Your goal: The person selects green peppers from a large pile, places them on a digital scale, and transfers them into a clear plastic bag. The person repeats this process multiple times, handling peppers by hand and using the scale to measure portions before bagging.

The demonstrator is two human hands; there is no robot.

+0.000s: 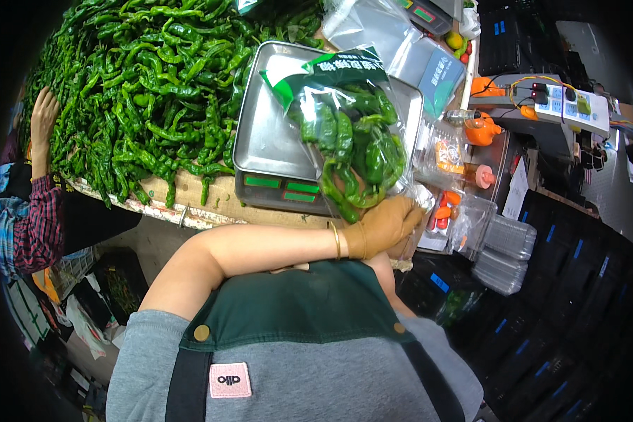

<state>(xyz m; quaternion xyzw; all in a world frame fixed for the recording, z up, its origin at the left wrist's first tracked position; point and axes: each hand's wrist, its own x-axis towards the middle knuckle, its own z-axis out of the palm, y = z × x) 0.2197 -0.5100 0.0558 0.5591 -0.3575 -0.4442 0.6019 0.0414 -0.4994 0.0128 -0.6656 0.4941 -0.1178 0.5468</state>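
A clear plastic bag of green peppers [372, 153], with a green printed band, lies tilted over the right part of a steel scale tray [274, 142]. My left hand [385, 227], in a tan glove with a bracelet at its wrist, reaches across my body and grips the gathered plastic at the bag's near right end. My right forearm passes beneath the left wrist; my right hand [402, 247] is mostly hidden behind the left hand and the bag, so its fingers cannot be made out. Loose green peppers [190, 79] lie heaped left of the scale.
Flat plastic bags [390, 37] lie beyond the scale. To the right are an open clear box with small red and orange vegetables [443, 213], stacked clear containers [506, 253], an orange bottle [482, 132] and a power strip [572, 108]. Another person's hand [45, 113] rests at the heap's left edge.
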